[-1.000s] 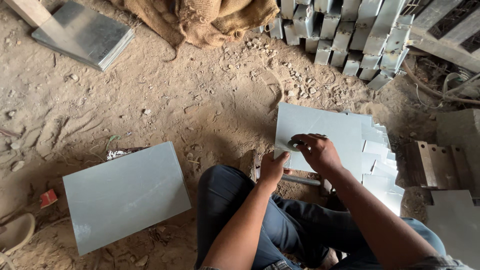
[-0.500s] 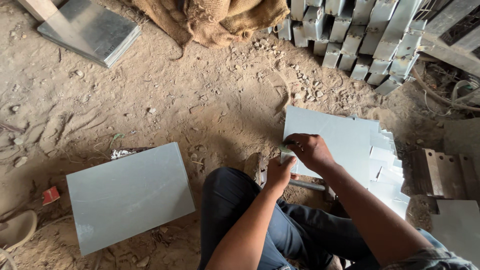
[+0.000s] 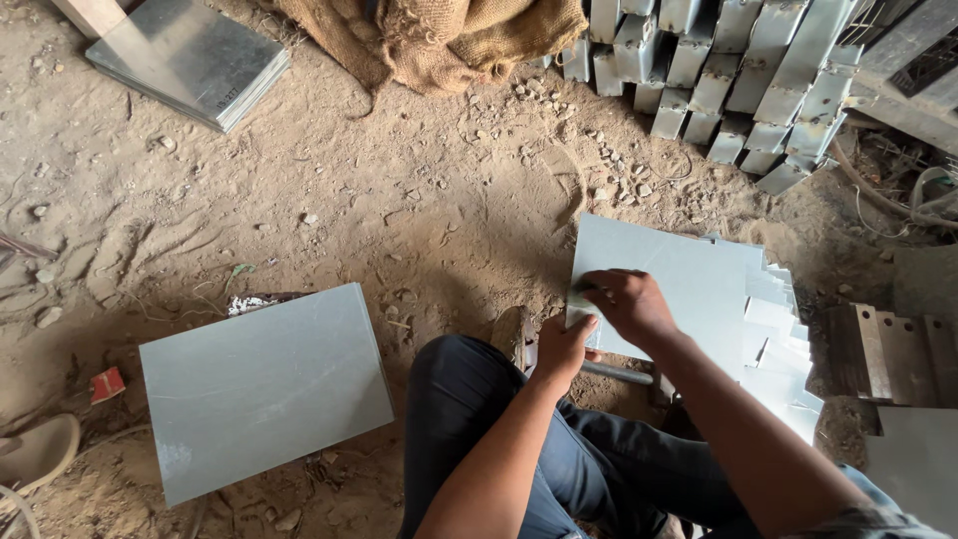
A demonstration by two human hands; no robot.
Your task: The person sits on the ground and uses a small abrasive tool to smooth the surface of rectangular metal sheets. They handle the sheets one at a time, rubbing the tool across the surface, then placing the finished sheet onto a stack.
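Both hands meet at the near-left corner of the top sheet, a pale grey metal rectangle lying flat on a fanned stack to the person's right. The right hand lies on the sheet's face, fingers curled and pressing just inside its left edge. The left hand comes up from below with the fingers closed on that same corner, thumb on top; whether they reach under the sheet I cannot tell. The sheet's long axis runs away to the right from the fingers, so nearly all of it lies beyond the grip.

Left of that edge is bare dirt floor, open as far as a second sheet lying flat and well apart near the person's left knee. A dark bar lies just under the near edge. Beyond the far edge stand rows of folded metal pieces, and a burlap sack lies at the top
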